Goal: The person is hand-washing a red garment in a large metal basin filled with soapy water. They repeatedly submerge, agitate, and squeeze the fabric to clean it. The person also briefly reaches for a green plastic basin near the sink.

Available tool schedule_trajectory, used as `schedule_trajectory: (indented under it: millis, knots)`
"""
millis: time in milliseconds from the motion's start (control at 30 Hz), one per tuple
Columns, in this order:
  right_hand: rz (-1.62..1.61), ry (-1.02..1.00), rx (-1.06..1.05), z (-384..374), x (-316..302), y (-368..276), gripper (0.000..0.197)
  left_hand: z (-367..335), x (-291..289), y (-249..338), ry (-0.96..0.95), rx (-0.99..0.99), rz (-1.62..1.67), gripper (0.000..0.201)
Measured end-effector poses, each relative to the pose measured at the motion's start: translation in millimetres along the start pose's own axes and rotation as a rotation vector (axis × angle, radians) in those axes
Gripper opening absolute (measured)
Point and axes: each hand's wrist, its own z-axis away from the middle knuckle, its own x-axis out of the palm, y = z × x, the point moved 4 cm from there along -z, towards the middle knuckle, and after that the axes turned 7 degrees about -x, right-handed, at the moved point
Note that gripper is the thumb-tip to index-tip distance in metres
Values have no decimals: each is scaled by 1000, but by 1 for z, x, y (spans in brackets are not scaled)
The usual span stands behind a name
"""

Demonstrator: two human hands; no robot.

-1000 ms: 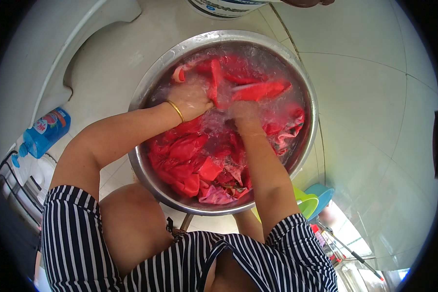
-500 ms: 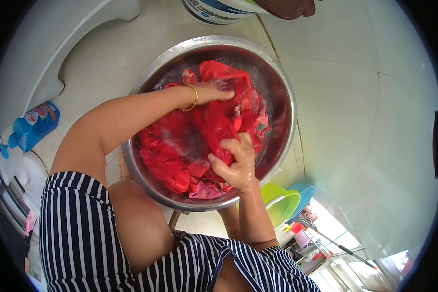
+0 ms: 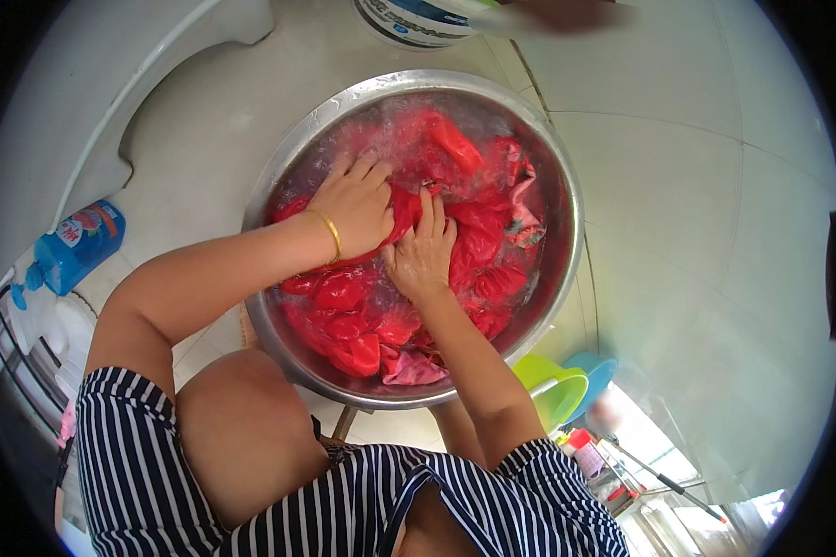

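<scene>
Right now, your left hand lies on the crumpled, wet red cloth, its fingers extended and spread, pointing away from you, with a slim gold-coloured bangle at the wrist behind them. Your right hand sits just beside it, fingers likewise parted and stretched forward over the red cloth, which bunches between both sets of fingers. More of it spreads ahead of your fingertips and back toward you, all inside a wide, round silver metal basin holding water. To the right of your right fingers lies a pink-and-green patterned fabric piece; behind them, a pale pink one. Well left of your left fingers, a blue plastic bottle lies tipped over.
</scene>
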Motion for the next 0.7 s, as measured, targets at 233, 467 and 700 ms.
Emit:
schedule_trajectory:
  millis: [233, 467, 700]
  knots:
    - [28, -391, 262, -51, 59, 28, 42, -49, 32, -38, -137, 29, 111, 34]
    - [-155, -580, 169, -73, 19, 81, 42, -80, 48, -38, -179, -73, 239, 53]
    - [-626, 169, 284, 16, -130, 42, 22, -68, 53, -26, -673, -207, 467, 78]
